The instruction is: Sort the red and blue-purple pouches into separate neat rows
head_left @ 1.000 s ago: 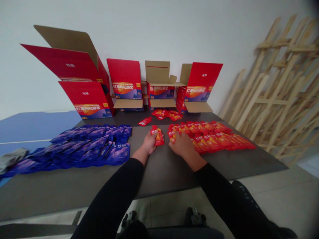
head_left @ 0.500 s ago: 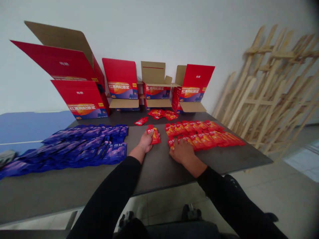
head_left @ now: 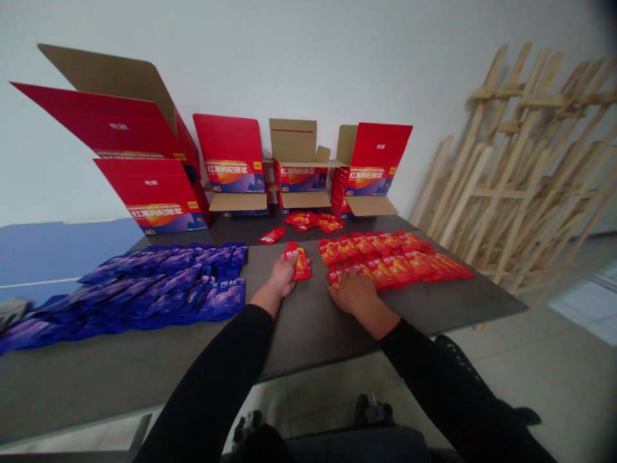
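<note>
In the middle of the table my left hand (head_left: pixel 283 274) is closed around a red pouch (head_left: pixel 303 265), its printed face up and its spout end pointing away from me. My right hand (head_left: pixel 354 292) lies over the left end of the front row of red pouches (head_left: pixel 405 267), fingers curled onto the end pouch (head_left: pixel 333 276), which they partly cover. Behind it runs a second row of red pouches (head_left: pixel 376 244), overlapping one another. Left of my left hand, blue-purple pouches (head_left: pixel 154 286) lie in overlapping rows.
Loose red pouches (head_left: pixel 315 220) are heaped at the back, with a single one (head_left: pixel 272 235) to their left. Opened red cartons (head_left: pixel 168 199) stand along the back of the grey table (head_left: pixel 299 334). Wooden easels (head_left: pixel 506 180) lean against the wall at right.
The view has shifted very slightly. Both hands stay in nearly the same place, the left still with its red pouch, the right still at the end of the row.
</note>
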The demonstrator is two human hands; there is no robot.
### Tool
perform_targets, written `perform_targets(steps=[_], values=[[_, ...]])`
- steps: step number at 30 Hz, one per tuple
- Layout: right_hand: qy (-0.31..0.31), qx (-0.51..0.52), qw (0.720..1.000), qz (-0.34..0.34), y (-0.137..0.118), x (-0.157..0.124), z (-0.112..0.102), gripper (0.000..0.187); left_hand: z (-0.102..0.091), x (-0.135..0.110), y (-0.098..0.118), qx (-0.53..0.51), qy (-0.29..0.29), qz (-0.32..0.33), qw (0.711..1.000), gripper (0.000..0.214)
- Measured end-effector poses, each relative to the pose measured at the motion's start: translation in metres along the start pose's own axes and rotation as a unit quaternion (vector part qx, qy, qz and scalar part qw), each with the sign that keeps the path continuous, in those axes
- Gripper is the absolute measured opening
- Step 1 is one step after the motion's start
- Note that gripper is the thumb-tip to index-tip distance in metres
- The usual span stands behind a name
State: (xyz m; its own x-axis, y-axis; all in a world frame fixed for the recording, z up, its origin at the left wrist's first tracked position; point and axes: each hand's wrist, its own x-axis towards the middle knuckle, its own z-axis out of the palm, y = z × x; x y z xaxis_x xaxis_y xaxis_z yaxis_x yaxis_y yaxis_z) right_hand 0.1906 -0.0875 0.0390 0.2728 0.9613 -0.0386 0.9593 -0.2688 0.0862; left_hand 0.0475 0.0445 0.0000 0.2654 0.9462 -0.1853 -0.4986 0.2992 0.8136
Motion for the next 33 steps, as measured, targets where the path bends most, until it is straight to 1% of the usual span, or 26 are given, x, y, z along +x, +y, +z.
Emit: perform_targets(steps=[4,6,8,10,12,14,16,19,21,22,23,27,30,33], values=[[0.019,0.004,1.000,-0.002,0.000,-0.001,0.001,0.066,0.002,-0.003,0.001,0.014,-0.003,0.000,1.000,0.007],[0.051,0.019,0.998,-0.010,-0.001,-0.001,0.001,0.063,0.003,-0.005,0.002,0.015,-0.009,-0.003,1.000,0.008],[0.094,0.059,0.994,-0.025,-0.004,0.001,-0.001,0.056,0.003,-0.006,0.002,0.015,-0.023,-0.008,1.000,0.009],[0.118,0.133,0.983,-0.049,-0.008,0.006,-0.001,0.050,0.004,-0.008,0.001,0.013,-0.047,-0.014,0.999,0.010],[0.112,0.234,0.964,-0.061,-0.014,0.015,0.001,0.046,0.005,-0.011,0.000,0.006,-0.080,-0.022,0.997,0.011],[0.090,0.343,0.933,-0.059,-0.021,0.025,0.006,0.039,0.005,-0.014,-0.001,-0.003,-0.110,-0.032,0.993,0.014],[0.072,0.428,0.899,-0.054,-0.026,0.037,0.014,0.026,0.006,-0.018,-0.003,-0.008,-0.132,-0.039,0.990,0.018],[0.068,0.497,0.864,-0.049,-0.029,0.052,0.024,0.009,0.007,-0.021,-0.006,-0.004,-0.152,-0.040,0.988,0.026],[0.070,0.518,0.851,-0.041,-0.026,0.061,0.026,0.006,0.007,-0.021,-0.007,0.000,-0.168,-0.045,0.985,0.028],[0.071,0.518,0.852,-0.035,-0.022,0.066,0.025,0.008,0.007,-0.021,-0.008,0.002,-0.174,-0.047,0.984,0.027],[0.072,0.503,0.861,-0.028,-0.016,0.071,0.023,0.010,0.006,-0.021,-0.008,0.006,-0.177,-0.050,0.983,0.025],[0.086,0.363,0.928,0.018,0.020,0.098,0.006,0.021,0.003,-0.019,-0.006,0.036,-0.161,-0.062,0.984,0.027],[0.086,0.300,0.949,0.051,0.047,0.123,-0.005,0.024,0.002,-0.019,-0.005,0.047,-0.160,-0.069,0.984,0.029],[0.068,0.238,0.966,0.078,0.061,0.145,-0.008,0.023,0.002,-0.019,-0.005,0.051,-0.162,-0.073,0.983,0.030]])
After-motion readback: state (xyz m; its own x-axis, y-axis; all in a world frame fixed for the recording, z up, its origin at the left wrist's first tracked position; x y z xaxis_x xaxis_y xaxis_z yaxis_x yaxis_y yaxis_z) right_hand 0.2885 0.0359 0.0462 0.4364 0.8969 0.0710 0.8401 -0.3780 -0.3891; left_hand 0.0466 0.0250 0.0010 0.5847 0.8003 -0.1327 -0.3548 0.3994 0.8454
